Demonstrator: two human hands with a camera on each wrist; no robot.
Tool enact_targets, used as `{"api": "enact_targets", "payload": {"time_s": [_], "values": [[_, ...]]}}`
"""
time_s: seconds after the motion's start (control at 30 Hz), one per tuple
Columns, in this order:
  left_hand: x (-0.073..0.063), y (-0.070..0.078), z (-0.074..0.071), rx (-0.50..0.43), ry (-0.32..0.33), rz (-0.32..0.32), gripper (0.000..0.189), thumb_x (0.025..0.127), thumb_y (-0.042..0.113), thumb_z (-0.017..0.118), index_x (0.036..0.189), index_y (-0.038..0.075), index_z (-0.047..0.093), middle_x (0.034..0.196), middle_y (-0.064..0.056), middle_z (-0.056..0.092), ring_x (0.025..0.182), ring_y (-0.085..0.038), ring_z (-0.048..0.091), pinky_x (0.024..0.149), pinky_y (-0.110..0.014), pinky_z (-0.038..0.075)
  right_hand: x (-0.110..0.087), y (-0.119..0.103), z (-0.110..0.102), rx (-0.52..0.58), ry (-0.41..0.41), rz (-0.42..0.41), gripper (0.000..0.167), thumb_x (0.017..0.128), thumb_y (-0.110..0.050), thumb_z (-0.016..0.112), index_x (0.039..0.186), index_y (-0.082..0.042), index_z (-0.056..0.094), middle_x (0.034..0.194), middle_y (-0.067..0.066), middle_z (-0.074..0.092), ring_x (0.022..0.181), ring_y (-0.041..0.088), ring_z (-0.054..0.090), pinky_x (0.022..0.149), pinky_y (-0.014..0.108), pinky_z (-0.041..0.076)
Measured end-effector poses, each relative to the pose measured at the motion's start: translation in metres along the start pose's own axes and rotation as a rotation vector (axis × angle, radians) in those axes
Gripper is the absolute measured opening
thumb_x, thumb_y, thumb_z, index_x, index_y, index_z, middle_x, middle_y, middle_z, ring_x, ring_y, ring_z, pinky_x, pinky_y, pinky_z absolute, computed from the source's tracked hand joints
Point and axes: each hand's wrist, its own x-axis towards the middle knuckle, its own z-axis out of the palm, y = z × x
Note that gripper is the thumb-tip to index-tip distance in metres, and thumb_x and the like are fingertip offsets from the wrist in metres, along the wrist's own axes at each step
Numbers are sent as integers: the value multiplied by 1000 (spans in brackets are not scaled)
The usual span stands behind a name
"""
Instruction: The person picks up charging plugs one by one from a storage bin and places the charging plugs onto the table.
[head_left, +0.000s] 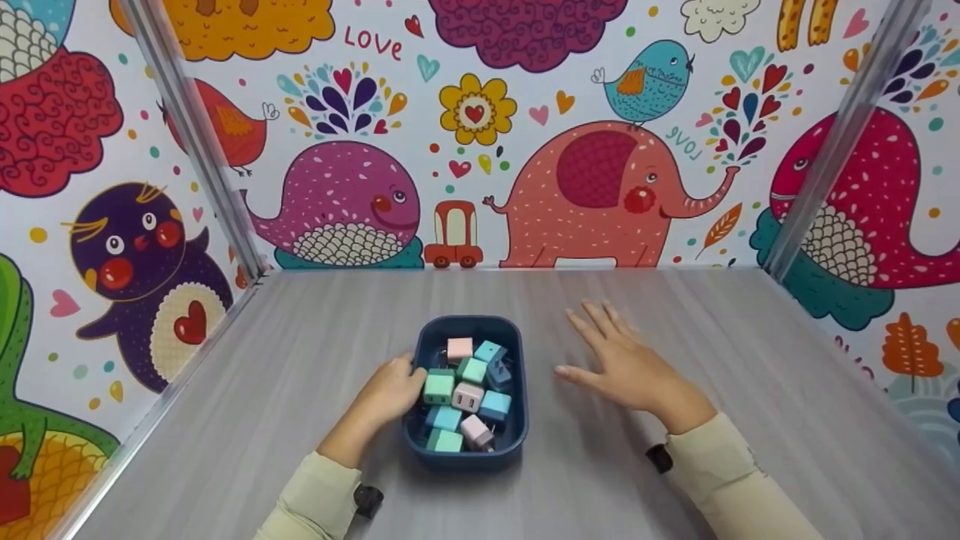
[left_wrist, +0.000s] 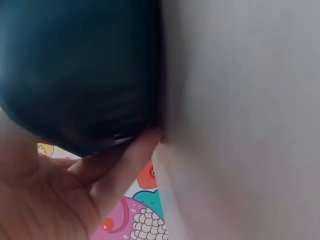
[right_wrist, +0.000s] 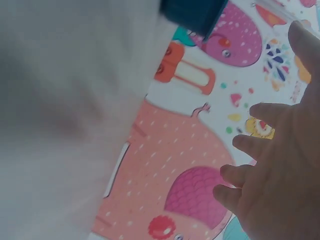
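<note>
A dark blue rectangular bin [head_left: 523, 420] with rounded corners stands on the table, filled with several small plug-in USB chargers in green, blue and pink. My left hand [head_left: 386, 390] grips its left wall, the thumb over the rim beside a green charger [head_left: 439, 388]. From the left wrist view, the fingers [left_wrist: 125, 167] lie against the outside of the bin [left_wrist: 80, 75], low by the tabletop. Off to the bin's right, my right hand [head_left: 626, 367] hovers with fingers spread and holds nothing. In the right wrist view, a corner of the bin [right_wrist: 195, 15] shows beyond that hand [right_wrist: 280, 165].
The grey wood-grain table [head_left: 300, 322] ends at a back wall [head_left: 480, 172] printed with cartoon animals. Metal posts [head_left: 196, 142] stand at both back corners, with printed side panels running forward from them. Each wrist carries a dark strap piece [head_left: 367, 501].
</note>
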Motion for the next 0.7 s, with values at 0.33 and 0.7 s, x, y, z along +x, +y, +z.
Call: {"api": "enact_targets", "payload": {"time_s": [0.33,0.7], "values": [[-2,1,7,116,16,29,51,111,11,43,150,-22,41,152,-38,50,143,-50,50,116,-61,41,23,-61,14,11,-84,-91,92,93,-57,77,169,-27,34,177,6,25,164,39,9,119,69,30],[-2,1,6,216,49,77,37,109,8,46,133,-18,57,123,-32,69,118,-47,67,99,-59,54,45,-113,42,21,-144,-292,79,99,-51,74,164,-17,44,169,12,40,160,40,27,125,58,28]]}}
